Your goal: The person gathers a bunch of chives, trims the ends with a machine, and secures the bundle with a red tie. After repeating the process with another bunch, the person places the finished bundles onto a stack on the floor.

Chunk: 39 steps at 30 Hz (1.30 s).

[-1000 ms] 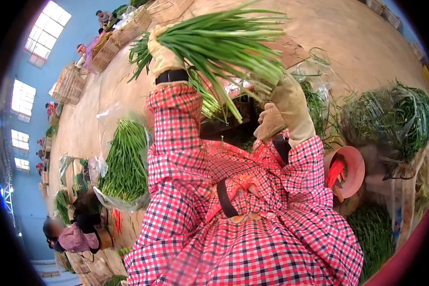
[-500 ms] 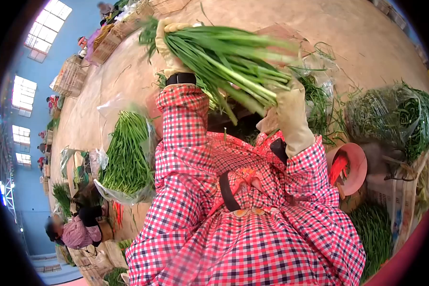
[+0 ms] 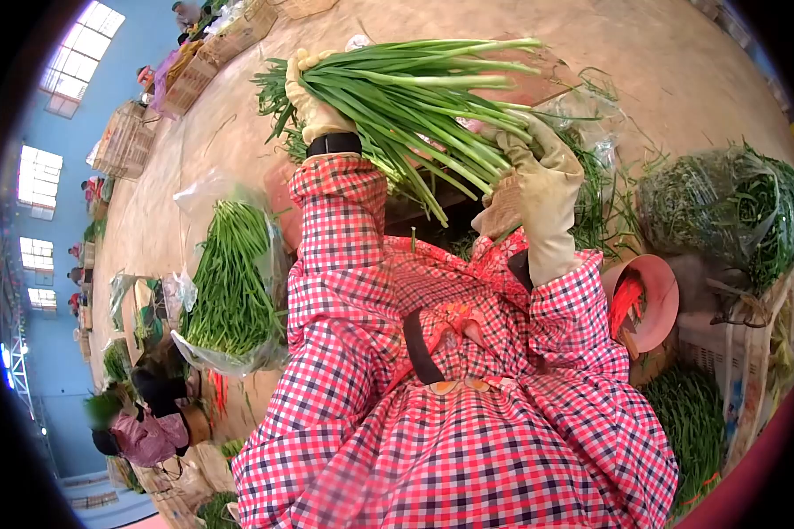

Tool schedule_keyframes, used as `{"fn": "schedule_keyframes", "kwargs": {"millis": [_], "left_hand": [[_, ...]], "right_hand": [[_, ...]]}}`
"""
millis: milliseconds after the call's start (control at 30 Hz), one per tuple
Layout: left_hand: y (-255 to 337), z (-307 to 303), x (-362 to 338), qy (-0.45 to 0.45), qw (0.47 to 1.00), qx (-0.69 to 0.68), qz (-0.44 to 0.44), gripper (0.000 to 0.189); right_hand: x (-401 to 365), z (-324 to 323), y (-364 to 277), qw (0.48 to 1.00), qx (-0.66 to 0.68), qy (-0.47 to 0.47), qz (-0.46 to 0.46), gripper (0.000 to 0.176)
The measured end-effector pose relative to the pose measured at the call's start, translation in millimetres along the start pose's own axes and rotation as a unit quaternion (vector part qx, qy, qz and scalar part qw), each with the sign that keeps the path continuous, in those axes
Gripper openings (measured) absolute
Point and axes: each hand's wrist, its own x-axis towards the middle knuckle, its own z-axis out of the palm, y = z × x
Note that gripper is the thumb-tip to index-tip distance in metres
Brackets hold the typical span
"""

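Observation:
My left hand (image 3: 313, 97), in a pale glove, is closed round the leafy end of a bunch of long green stalks (image 3: 415, 97). The stalks fan out to the right, their pale ends spread apart. My right hand (image 3: 538, 163), gloved too, has its fingers bent at the lower pale ends of the bunch; it seems to pinch some stalks there. A brown cloth-like piece (image 3: 500, 207) lies just below the right glove.
An open plastic bag of green stalks (image 3: 229, 278) lies at the left. On the right are a wrapped green bundle (image 3: 719, 212) and a pink container (image 3: 657, 304) with red strips. A co-worker (image 3: 150, 436) sits at the lower left, near crates.
The stalk ends have stopped blurring and now fan wider and higher. My right hand has turned, its fingers more bent. The co-worker has leaned, with greens now near the head.

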Motion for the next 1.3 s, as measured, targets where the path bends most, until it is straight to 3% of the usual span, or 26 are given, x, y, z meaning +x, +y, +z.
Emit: {"fn": "schedule_keyframes", "kwargs": {"millis": [100, 167, 233, 333, 400, 500, 567, 600, 667, 767, 867, 967, 1000, 1033, 1100, 1167, 1233, 1300], "left_hand": [[-0.1, 1.9, -8.9, 0.065, 0.997, 0.042, 0.028, 0.034], [4.5, 2.2, -15.7, 0.023, 1.000, -0.007, -0.012, 0.033], [7.3, 10.6, -18.4, 0.048, 0.998, 0.047, 0.012, 0.034], [19.8, -16.1, -0.3, -0.100, 0.972, -0.188, -0.101, 0.033], [10.0, -4.1, -7.9, -0.037, 0.998, -0.053, 0.022, 0.032], [5.4, -3.8, -8.7, -0.065, 0.995, -0.075, 0.015, 0.028], [4.3, 9.6, -15.8, -0.177, 0.960, -0.198, -0.092, 0.025], [2.3, 17.8, -21.2, -0.189, 0.953, -0.217, -0.091, 0.024], [-3.9, 36.5, -34.3, -0.213, 0.939, -0.256, -0.090, 0.024], [-1.0, 34.6, -41.9, -0.151, 0.974, -0.168, -0.019, 0.023], [-1.2, 26.4, -29.5, -0.282, 0.909, -0.302, -0.060, 0.029], [-2.8, 29.7, -23.9, -0.357, 0.862, -0.353, -0.070, 0.034], [-0.2, 26.0, -21.0, -0.346, 0.865, -0.358, -0.070, 0.031], [2.2, 22.3, -19.5, -0.335, 0.867, -0.361, -0.070, 0.029], [-5.9, 29.1, -21.2, -0.413, 0.830, -0.371, -0.048, 0.034], [-10.2, 37.1, -13.5, -0.501, 0.777, -0.381, -0.024, 0.034], [-18.7, 46.1, -14.8, -0.508, 0.713, -0.484, -0.016, 0.031], [-15.4, 41.9, -8.5, -0.538, 0.716, -0.444, -0.011, 0.030]], "right_hand": [[-0.7, -6.6, -11.4, 0.997, -0.066, 0.015, -0.027, 0.022], [4.2, -29.9, -21.7, 0.990, -0.115, 0.006, -0.074, 0.024], [9.8, -59.3, -38.8, 0.979, -0.184, 0.077, 0.035, 0.026], [26.9, -97.9, -23.4, 0.943, -0.326, -0.062, -0.030, 0.034], [19.0, -64.5, -31.9, 0.958, -0.249, -0.142, 0.024, 0.038], [10.6, -20.4, -26.8, 0.966, -0.065, -0.227, 0.103, 0.043], [3.8, 0.8, -10.0, 0.963, -0.008, -0.221, 0.154, 0.046], [-0.4, -2.3, 5.8, 0.962, -0.128, -0.237, 0.034, 0.045], [-14.1, 4.4, 0.2, 0.962, -0.119, -0.242, 0.039, 0.036], [-33.6, 16.6, -7.4, 0.974, -0.083, -0.213, 0.012, 0.031], [-46.2, 19.2, 8.5, 0.981, -0.070, -0.173, -0.052, 0.033], [-51.4, 2.5, 24.0, 0.919, -0.282, -0.170, -0.215, 0.037], [-55.7, -4.0, 24.5, 0.892, -0.344, -0.167, -0.239, 0.042], [-57.8, -7.5, 21.8, 0.884, -0.346, -0.180, -0.259, 0.044], [-57.6, -13.0, 13.0, 0.864, -0.350, -0.205, -0.300, 0.047], [-55.5, -21.1, 13.3, 0.856, -0.358, -0.226, -0.296, 0.044], [-61.5, -23.3, 6.4, 0.872, -0.345, -0.225, -0.265, 0.037], [-65.0, -28.9, 11.7, 0.869, -0.340, -0.240, -0.266, 0.034]]}}
